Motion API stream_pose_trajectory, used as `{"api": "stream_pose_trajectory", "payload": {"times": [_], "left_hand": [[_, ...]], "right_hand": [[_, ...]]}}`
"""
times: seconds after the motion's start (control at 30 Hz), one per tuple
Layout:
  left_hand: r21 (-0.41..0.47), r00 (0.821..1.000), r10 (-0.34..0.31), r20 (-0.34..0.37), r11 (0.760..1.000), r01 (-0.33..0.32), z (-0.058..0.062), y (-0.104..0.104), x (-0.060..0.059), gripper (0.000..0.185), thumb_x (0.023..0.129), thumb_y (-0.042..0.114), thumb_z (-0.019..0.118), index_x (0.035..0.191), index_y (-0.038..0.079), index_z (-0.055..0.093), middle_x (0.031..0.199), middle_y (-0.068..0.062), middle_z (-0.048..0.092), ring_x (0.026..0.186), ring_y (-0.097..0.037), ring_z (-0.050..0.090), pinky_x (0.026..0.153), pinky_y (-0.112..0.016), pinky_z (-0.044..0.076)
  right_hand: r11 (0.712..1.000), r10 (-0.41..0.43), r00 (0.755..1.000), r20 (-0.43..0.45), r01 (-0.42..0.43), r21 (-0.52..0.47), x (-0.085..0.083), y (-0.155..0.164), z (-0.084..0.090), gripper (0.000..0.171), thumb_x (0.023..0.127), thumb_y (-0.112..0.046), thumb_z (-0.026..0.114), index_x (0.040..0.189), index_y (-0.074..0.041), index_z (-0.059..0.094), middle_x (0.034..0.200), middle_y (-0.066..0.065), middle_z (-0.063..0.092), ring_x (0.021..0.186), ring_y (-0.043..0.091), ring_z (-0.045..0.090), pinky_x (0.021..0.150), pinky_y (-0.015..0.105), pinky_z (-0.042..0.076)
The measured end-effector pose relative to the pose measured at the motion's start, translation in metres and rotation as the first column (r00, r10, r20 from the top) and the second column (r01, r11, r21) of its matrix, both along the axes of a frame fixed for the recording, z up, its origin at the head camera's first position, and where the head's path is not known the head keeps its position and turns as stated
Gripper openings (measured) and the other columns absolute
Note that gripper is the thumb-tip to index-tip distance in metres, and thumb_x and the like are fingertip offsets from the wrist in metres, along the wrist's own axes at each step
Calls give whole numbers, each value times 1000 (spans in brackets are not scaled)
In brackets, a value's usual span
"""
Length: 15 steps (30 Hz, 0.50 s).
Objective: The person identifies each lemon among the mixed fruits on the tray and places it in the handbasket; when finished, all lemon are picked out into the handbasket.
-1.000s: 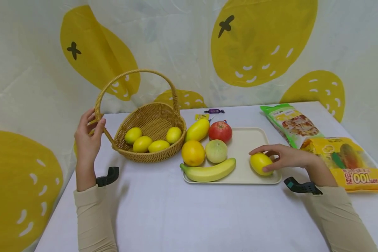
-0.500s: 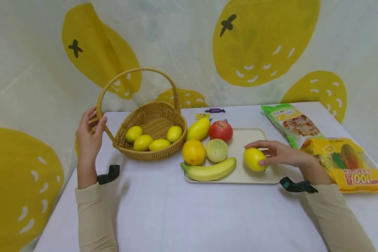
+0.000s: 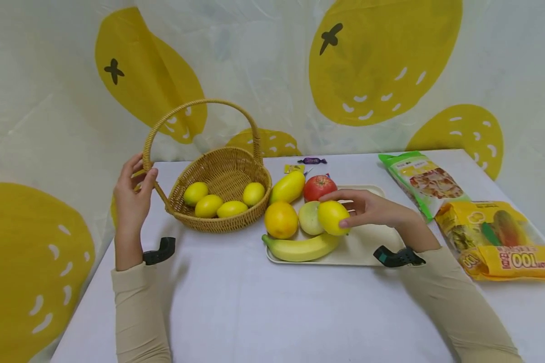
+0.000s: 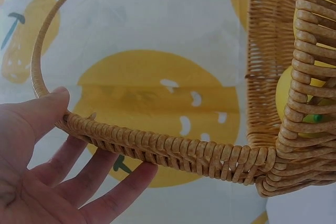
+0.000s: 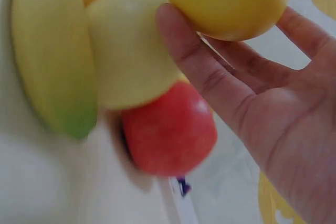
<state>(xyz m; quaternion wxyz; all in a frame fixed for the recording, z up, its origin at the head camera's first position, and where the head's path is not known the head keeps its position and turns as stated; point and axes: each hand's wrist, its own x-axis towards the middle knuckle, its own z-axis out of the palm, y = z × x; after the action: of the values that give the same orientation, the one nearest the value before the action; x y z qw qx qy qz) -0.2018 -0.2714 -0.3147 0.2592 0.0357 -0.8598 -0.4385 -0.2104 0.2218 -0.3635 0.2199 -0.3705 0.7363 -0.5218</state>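
My left hand (image 3: 135, 194) holds the side of the tall wicker basket handle (image 4: 173, 145), thumb on one side and fingers on the other. Several lemons (image 3: 209, 205) lie inside the basket (image 3: 218, 224). Between the thumb and fingers of my right hand (image 3: 372, 209) is another lemon (image 3: 332, 217), raised in front of a pale green round fruit (image 5: 126, 51). Below that lemon, on the beige tray (image 3: 368, 252), is a banana (image 3: 300, 248). An orange (image 3: 281, 220), a yellow mango (image 3: 288, 186) and a red pomegranate (image 3: 319, 187) sit around the green fruit.
Two packaged food bags, one green and white (image 3: 429, 181) and one yellow (image 3: 499, 237), lie at the right of the table. Behind the tray are a purple wrapped candy (image 3: 312, 161) and a small yellow packet (image 3: 294, 168). A fruit-print cloth (image 3: 254, 50) hangs at the back.
My right hand has lifted the lemon from the tray's right part and carried it left, to in front of the green fruit. The left hand stays on the basket handle.
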Motion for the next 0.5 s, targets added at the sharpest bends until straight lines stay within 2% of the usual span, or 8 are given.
{"api": "stream_pose_trajectory", "payload": {"times": [0.17, 0.33, 0.5], "left_hand": [[7, 1000, -8, 5, 1000, 8, 0, 1, 0, 49, 98, 30, 59, 145, 25, 47, 132, -9, 58, 114, -28, 59, 97, -38, 51], [11, 1000, -15, 1, 1000, 15, 0, 1, 0, 49, 98, 28, 59, 145, 24, 47, 131, -9, 58, 112, -27, 60, 95, -35, 53], [3, 1000, -6, -3, 1000, 6, 1, 0, 0, 49, 98, 29, 59, 145, 22, 47, 131, -10, 58, 113, -29, 60, 96, -35, 52]], "right_hand": [[998, 45, 999, -19, -46, -48, -6, -30, 14, 55, 90, -5, 69, 140, -3, 48, 138, 13, 49, 117, 21, 54, 100, 31, 48], [987, 114, 994, 2, -112, -118, -9, -61, 26, 57, 88, -4, 71, 139, 1, 47, 135, 14, 49, 113, 28, 56, 96, 34, 51], [991, 107, 994, 1, -106, -79, -14, -103, 36, 59, 87, -14, 75, 140, -6, 50, 140, 7, 51, 115, 28, 57, 99, 39, 50]]}}
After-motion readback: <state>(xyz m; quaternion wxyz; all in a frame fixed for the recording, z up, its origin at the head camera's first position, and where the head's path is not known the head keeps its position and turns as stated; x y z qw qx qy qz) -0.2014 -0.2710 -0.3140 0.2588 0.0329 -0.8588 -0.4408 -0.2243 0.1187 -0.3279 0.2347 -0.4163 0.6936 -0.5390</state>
